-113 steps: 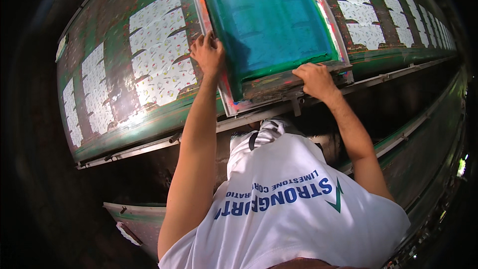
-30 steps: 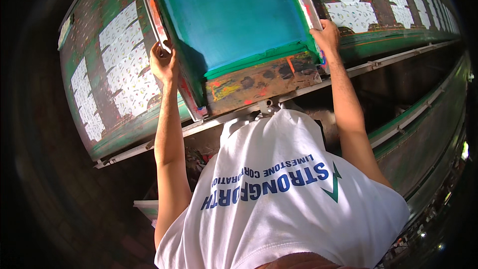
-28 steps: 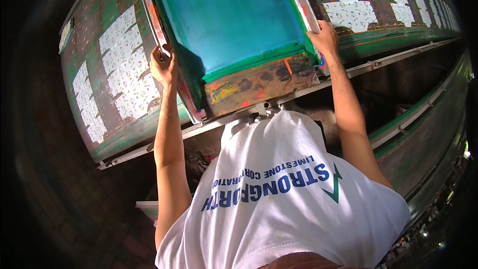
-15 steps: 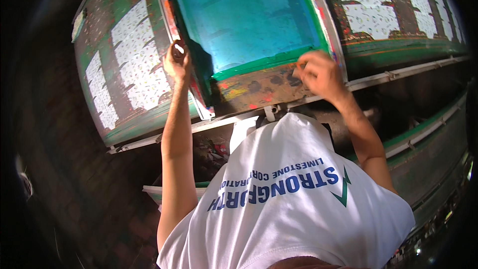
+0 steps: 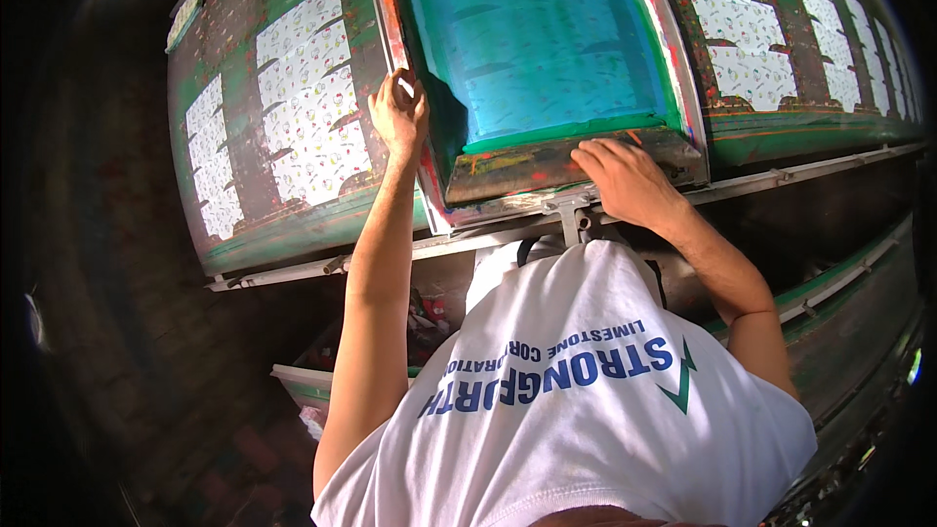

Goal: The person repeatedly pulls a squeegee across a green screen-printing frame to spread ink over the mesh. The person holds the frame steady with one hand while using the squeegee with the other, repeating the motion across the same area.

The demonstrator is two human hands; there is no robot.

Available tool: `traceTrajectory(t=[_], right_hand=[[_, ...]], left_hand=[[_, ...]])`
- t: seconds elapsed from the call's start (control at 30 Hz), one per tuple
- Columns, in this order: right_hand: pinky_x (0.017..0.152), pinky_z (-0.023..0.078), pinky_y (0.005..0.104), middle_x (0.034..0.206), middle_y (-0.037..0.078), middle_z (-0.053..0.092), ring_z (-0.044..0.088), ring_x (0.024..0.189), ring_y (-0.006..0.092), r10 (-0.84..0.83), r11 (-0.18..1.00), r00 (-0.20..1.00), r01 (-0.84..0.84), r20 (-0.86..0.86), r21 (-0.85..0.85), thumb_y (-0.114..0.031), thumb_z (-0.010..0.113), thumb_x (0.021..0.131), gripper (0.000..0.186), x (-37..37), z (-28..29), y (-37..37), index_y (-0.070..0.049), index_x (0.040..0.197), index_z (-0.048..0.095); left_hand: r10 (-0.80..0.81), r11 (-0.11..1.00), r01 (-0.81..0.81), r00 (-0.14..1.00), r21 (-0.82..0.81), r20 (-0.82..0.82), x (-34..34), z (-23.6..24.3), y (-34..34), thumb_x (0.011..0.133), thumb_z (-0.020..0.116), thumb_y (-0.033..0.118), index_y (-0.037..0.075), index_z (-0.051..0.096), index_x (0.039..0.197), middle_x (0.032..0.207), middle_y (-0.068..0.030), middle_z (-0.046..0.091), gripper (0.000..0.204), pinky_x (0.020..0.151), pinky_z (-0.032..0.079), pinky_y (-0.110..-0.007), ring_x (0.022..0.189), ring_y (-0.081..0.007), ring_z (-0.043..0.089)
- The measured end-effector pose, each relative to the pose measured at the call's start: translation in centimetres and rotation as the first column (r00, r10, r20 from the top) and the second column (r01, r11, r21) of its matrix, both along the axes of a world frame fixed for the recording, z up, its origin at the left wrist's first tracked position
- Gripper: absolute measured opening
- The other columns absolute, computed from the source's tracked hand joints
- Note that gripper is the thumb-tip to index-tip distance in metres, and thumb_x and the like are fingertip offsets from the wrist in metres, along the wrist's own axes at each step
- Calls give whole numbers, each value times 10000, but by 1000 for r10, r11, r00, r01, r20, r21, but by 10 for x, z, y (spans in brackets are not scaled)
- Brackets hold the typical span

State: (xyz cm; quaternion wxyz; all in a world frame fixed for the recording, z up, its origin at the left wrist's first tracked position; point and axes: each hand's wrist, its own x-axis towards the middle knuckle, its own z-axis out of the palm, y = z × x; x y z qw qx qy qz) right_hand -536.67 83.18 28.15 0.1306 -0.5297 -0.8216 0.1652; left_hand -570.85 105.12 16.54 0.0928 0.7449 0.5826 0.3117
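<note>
A printing screen (image 5: pixel 537 49) with teal mesh lay on the long green table (image 5: pixel 244 224), reaching from the centre to twelve o'clock. The left hand (image 5: pixel 398 112) gripped the frame's left edge at ten o'clock. The right hand (image 5: pixel 625 181) rested flat, fingers spread, on the paint-stained near edge. Patterned white cloth panels (image 5: pixel 312 107) lay at nine and two o'clock.

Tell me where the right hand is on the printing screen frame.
In the head view, the right hand lies flat on the near, paint-stained edge of the screen frame, toward its right corner, just above the metal rail.
</note>
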Motion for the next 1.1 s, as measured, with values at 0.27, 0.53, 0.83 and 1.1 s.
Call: traceTrajectory(t=[0.27,0.53,0.83,1.1], right_hand=[[922,606,460,1156,110,799,756,1083,312,-278,961,955,276,108,31,20,696,793,430,-26,-10,8,-87,1197,798],[943,626,430,1182,119,814,766,1115,313,-301,952,946,288,125,107,63,676,726,481,-24,12,-2,-84,1156,831],[967,621,442,1195,89,809,766,1120,298,-297,951,940,276,169,137,67,692,717,498,-25,-25,22,-89,1173,821],[957,612,461,1174,85,802,756,1099,313,-387,903,912,344,136,258,12,696,770,447,-12,-48,126,-103,1187,809]], left_hand=[[-2,999,0,999,53,38,-9,-25,9,962,726,146,142,719,1294,1309,-154,720,332,1029,474,-485,1186,-379,634],[67,998,-67,998,-22,17,-7,-20,0,951,736,158,169,690,1362,1378,-108,674,414,1043,465,-521,1240,-358,589],[49,999,-49,998,-12,51,-7,-17,0,975,712,155,170,710,1336,1387,-123,656,362,1062,456,-541,1265,-378,569],[53,997,-49,996,-61,75,-7,-16,3,933,735,135,169,698,1341,1404,-123,644,412,1082,441,-536,1297,-379,552]])
